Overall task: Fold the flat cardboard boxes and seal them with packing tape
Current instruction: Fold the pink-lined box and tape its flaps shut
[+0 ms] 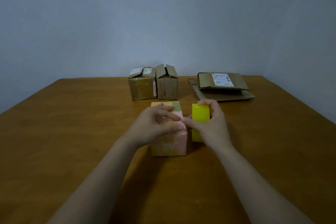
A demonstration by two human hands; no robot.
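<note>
A small pink and yellow-green cardboard box (175,143) stands on the table in front of me. My left hand (156,125) lies on its top, fingers curled, thumb and fingertips near the box's right top edge. My right hand (212,123) grips a yellow roll of packing tape (200,114) held upright just right of the box, fingers over its top, thumb reaching towards the left hand's fingertips. Whether a tape end is pinched between the hands I cannot tell.
Two folded brown boxes (142,85) (167,82) stand side by side behind the small box. A stack of flat cardboard boxes (221,85) lies at the back right. The brown wooden table (72,132) ends at a grey wall.
</note>
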